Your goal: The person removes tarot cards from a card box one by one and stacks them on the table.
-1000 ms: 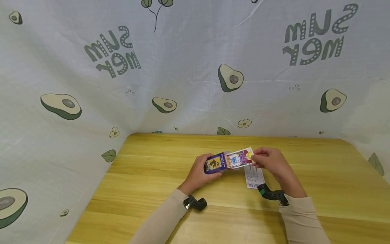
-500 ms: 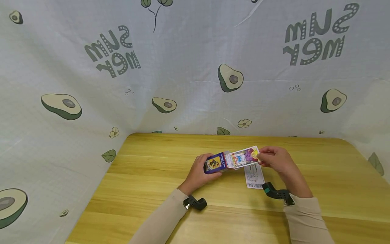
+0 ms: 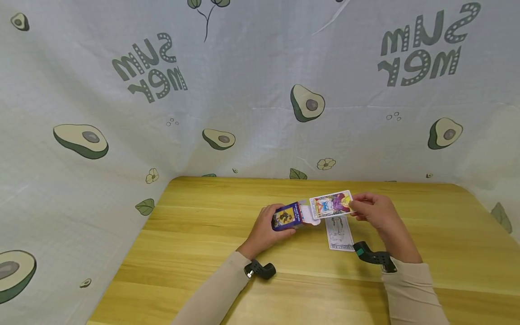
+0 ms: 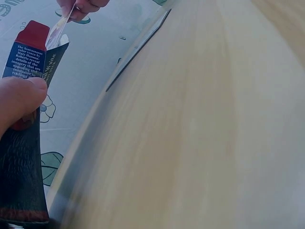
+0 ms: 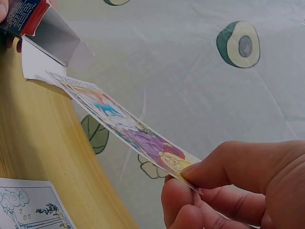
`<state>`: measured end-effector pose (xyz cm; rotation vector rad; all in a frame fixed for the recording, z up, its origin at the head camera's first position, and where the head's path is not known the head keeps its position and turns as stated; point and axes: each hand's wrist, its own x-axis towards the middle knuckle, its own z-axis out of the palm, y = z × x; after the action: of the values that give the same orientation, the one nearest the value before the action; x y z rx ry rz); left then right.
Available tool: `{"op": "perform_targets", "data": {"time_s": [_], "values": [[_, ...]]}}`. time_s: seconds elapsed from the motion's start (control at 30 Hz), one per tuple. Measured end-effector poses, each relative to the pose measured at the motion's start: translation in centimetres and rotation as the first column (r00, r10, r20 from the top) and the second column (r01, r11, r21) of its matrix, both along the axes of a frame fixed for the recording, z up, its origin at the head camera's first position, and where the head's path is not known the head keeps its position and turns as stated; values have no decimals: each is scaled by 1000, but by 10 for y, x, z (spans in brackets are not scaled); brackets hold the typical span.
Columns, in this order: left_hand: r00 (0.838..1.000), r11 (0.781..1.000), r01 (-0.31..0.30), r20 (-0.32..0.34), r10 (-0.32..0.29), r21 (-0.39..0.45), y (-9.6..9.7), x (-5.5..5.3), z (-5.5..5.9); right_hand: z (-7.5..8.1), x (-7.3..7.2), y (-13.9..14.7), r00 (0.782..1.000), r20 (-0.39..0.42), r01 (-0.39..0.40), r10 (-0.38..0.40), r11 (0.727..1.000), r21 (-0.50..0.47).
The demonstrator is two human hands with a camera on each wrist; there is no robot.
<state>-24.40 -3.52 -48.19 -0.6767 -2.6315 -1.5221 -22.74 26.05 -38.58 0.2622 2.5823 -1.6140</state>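
Note:
My left hand [image 3: 264,230] grips a dark blue tarot card box [image 3: 286,216], its end flap open toward the right. In the left wrist view the thumb [image 4: 21,98] lies across the printed side of the box. My right hand [image 3: 375,214] pinches a colourful tarot card [image 3: 331,204] by its right end, between thumb and fingers. The card's other end is just outside the box mouth, near the white flap [image 5: 43,62]. Beneath it, a second, paler card [image 3: 339,234] lies face up on the table, partly covered by the held card.
The wooden table [image 3: 195,253] spreads under both hands. Behind it hangs a white cloth [image 3: 260,90] printed with avocados and lettering. Each wrist wears a black camera mount, the right one [image 3: 371,255] hanging beside the lying card.
My right hand has moved to the right, drawing the colourful card out of the box. The left hand and box have stayed in place.

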Motion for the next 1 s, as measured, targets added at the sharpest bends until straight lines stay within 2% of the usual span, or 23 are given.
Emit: {"op": "perform_targets", "data": {"time_s": [0.27,0.73,1.0], "values": [[1000,1000,-1,-4,0,-10,-1,1,1,1,3,1,1000,-7,22,-22,1000,-10],[1000,1000,7,-10,-7,-3,-2,0,-1,-2,6,2,998,-26,55,-58,993,-102],[1000,1000,10,-15,-10,2,-3,1,-2,-1,8,2,999,-32,36,-40,992,-123]]}}
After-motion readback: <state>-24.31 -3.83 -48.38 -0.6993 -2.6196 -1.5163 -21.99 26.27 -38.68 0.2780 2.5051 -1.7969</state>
